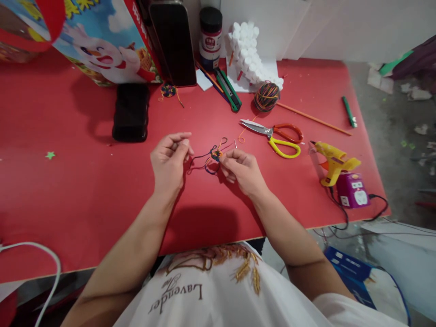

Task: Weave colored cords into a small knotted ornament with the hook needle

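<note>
My right hand (241,169) pinches a small looped piece of multicoloured yarn work (215,155), in dark blue, orange and yellow, between thumb and fingertips. Loose loops stick out above and below it. From its left side a dark yarn strand (200,157) runs to my left hand (170,159), whose thumb and fingers are closed on it. A thin, pale, needle-like tip (235,143) shows just above my right fingers; the rest of it is hidden. Beyond the right hand lie open scissors (269,131) with one red and one yellow handle, and a variegated yarn ball (266,96).
A yellow glue gun (335,161) leans by a purple power box (353,190) at the right edge, with cords. A green cutter (229,91), a dark jar (210,38), a phone (174,43), a black case (131,112) and a printed box (105,41) stand or lie along the back.
</note>
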A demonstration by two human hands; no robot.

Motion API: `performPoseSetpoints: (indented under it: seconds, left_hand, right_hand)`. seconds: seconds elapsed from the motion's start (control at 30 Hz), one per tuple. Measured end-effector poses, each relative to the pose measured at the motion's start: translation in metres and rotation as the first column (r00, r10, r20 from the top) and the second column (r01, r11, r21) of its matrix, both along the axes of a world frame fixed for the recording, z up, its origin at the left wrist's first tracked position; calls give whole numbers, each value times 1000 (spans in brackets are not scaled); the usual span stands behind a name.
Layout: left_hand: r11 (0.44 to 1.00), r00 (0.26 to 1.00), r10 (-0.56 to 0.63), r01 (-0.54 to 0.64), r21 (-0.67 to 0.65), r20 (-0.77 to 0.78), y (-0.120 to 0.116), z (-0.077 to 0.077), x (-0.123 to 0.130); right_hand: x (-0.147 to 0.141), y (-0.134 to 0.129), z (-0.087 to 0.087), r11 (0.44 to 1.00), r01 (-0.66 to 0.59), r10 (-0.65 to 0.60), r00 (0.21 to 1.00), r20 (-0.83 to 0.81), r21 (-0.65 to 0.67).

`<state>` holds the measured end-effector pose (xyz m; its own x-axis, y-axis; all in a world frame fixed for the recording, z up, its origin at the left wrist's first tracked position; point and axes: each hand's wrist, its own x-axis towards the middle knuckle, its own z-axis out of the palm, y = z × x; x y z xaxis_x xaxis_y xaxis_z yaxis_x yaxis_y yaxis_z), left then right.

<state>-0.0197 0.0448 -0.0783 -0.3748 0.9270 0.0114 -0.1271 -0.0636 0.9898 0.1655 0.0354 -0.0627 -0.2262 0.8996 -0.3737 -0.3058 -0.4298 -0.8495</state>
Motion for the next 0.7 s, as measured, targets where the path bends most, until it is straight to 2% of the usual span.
performPoseSetpoints:
  seconds: [0.07,0.13,0.2,0.27,0.3,0.33,0.47,0.53,0.63,0.7]
  left_hand:
    - [995,997,76,-74,66,-31,2,0,-3]
    - [993,995,63,-55,107,-78,0,3,-3]
    - [992,987,-93,103,73,-129,-3,6,0]
    - [957,948,-290,290,-24,-134,-8,7,4]
    - [937,924,-349,343,-63,-159,-11,8,7]
    - [934,915,-357,346,-87,-188,-13,8,9]
    - [950,948,-300,288,-124,-102,-18,15,15]
    - [971,965,-228,217,-98,-129,-16,17,13]
    - [999,985,-35,37,5,-167,-11,12,6]
    - [994,983,95,-84,74,-155,-7,5,2]
  right_hand:
    - [0,0,0,1000,-7,6,999,36,23]
    - [0,0,1,999,-10,7,998,68,42]
    - [0,1,1,998,-12,8,996,84,57]
    - [-1,1,2,997,-16,9,994,105,72]
    - [-1,1,2,997,-20,11,993,116,78]
    - [-1,1,2,996,-21,10,992,127,82]
    - [-1,1,2,998,13,-19,995,96,63]
    - [0,2,3,999,36,-37,999,23,18]
    - [1,3,5,997,42,-48,996,-79,-66]
    - [2,4,5,994,44,-55,993,-107,-96]
